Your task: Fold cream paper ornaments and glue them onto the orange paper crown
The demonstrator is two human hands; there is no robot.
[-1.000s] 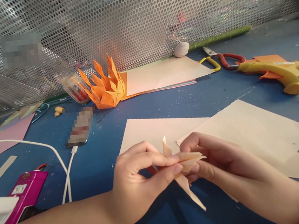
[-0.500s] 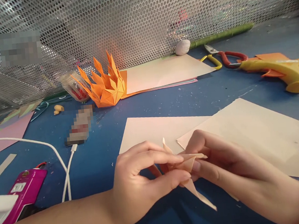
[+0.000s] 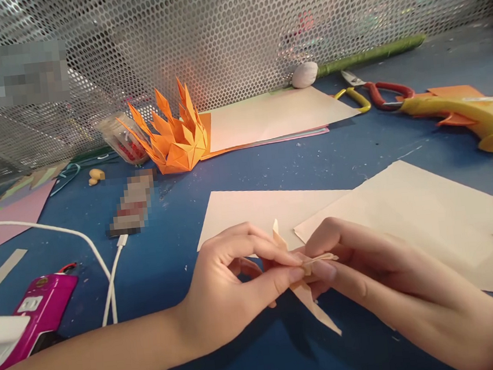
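Between my two hands is a small folded piece of cream paper point(image 3: 314, 306), with narrow pointed ends sticking out above and below my fingers. My left hand point(image 3: 241, 272) pinches it from the left, thumb and index finger pressed on its middle. From the right, my right hand point(image 3: 359, 267) grips it too, thumb on top. Its central folds are partly hidden by my fingertips. Just behind lie flat cream sheets point(image 3: 414, 209) that overlap on the blue table point(image 3: 159, 275).
An orange folded-paper crown shape point(image 3: 182, 147) stands at the back beside stacked paper point(image 3: 274, 115). Red-handled pliers point(image 3: 388, 93) and a yellow glue gun point(image 3: 453, 115) lie back right. At left are a magenta power strip point(image 3: 52, 302), white cable point(image 3: 111, 279) and clear jar point(image 3: 124, 141).
My fingers have closed in around the middle of the folded paper, pressing it flatter. Its lower point has swung slightly up and left.
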